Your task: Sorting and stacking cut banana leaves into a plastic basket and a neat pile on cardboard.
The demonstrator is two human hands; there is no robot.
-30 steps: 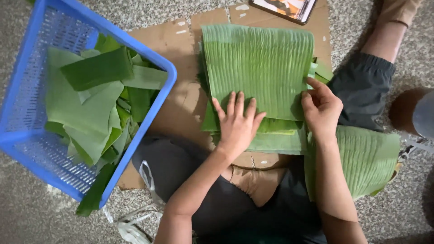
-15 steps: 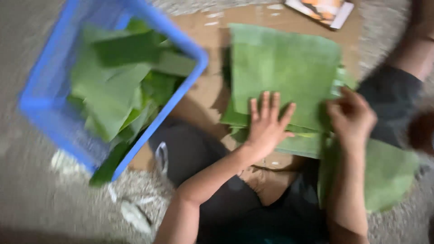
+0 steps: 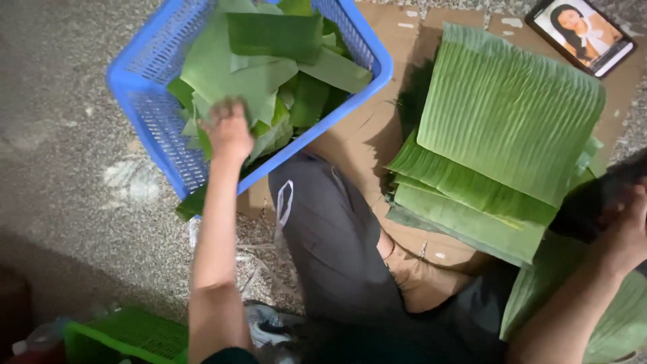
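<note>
**Left hand in the leaf basket, right hand off to the side**

The left hand (image 3: 228,129) reached into the blue basket (image 3: 145,94) and lay on the loose cut leaves (image 3: 249,74) piled inside. Fingers curled down onto a pale leaf, but whether they had actually pinched it could not be told — the back of the hand hid the fingertips. The basket stood tilted toward the person, probably so the leaves were easy to reach from a seated spot.

The right hand (image 3: 627,229) sat at the frame's right edge, blurred, near the knee; its grip could not be told either, and nothing showed in it.

A neat stack of ribbed banana leaves (image 3: 505,114) lay flat on the cardboard sheet (image 3: 364,135), well apart from the basket — squared up, likely sorted pieces kept off the ground. More leaves (image 3: 606,330) lay under the right forearm.

Surface: rough speckled concrete floor (image 3: 60,135). A phone (image 3: 581,35) lay at the cardboard's far corner; a green crate (image 3: 121,334) showed at the bottom left.
</note>
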